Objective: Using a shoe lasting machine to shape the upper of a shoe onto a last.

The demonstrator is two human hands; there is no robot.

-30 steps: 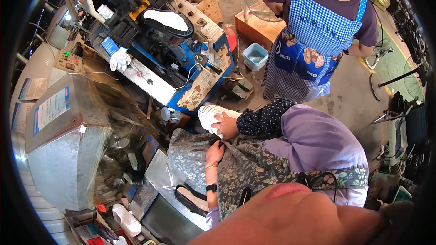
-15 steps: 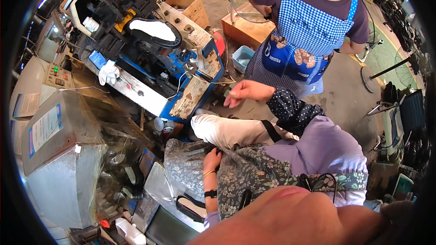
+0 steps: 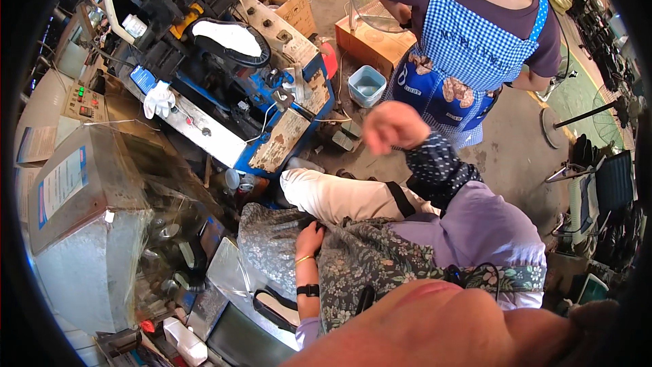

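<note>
The right hand [image 3: 394,126] hangs raised and loosely curled, holding nothing, near the blue machine [image 3: 238,88]. The left hand [image 3: 310,239] rests on the floral apron [image 3: 360,258]; whether it grips the cloth cannot be told.

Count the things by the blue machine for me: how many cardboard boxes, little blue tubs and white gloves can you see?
Cardboard boxes: 2, one behind the machine and one by the apron
Blue tub: 1
White glove: 1
Total: 4
</note>
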